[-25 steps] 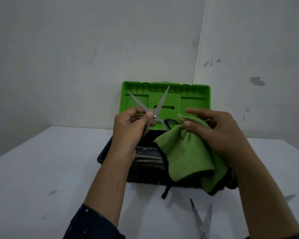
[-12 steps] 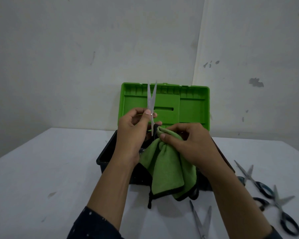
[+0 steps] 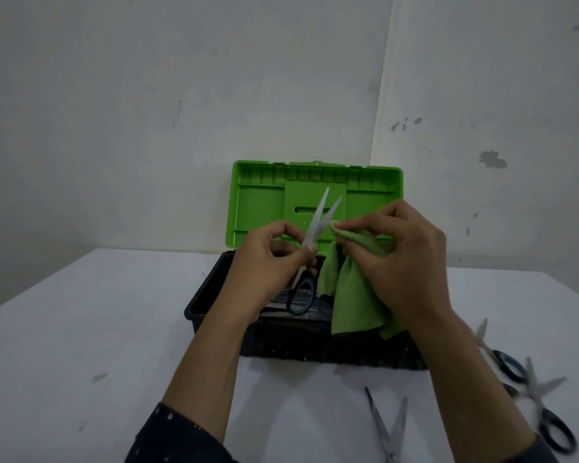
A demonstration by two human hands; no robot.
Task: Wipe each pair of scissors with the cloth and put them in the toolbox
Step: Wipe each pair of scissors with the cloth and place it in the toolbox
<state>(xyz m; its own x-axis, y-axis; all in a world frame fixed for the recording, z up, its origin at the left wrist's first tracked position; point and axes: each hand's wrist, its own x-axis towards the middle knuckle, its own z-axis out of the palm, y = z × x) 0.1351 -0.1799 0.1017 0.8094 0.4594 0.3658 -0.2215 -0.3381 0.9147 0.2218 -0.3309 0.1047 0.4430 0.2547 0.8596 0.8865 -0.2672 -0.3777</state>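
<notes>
So the left hand (image 3: pixel 264 262) had its fingers curled around the scissors (image 3: pixel 317 225) right about at the pivot, thumb and forefinger pinching them, blades pointing up and a bit to the right in a narrow V, not fully closed. The dark handle loop with the bluish inner edge hung below the hand, over the open toolbox (image 3: pixel 211 295). The right hand (image 3: pixel 405 262) was pinching a bunched-up bit of the green cloth (image 3: pixel 355 295) between thumb and fingertips, and that bunch was touching the right blade low down, near where the two blades meet. The rest of the cloth just draped down over the box's right half. The toolbox itself was a black tub with a bright green lid (image 3: pixel 258 208) standing upright at the back, sitting on a white table (image 3: pixel 81 345) near the wall. Something shiny was lying inside the tub, too blurry to tell what exactly. On the table in front of the box lay a silver pair (image 3: pixel 386 426) with its blades apart, and off to the right, near the right forearm, two dark-handled pairs (image 3: pixel 549 419), pretty motion-blurred.
</notes>
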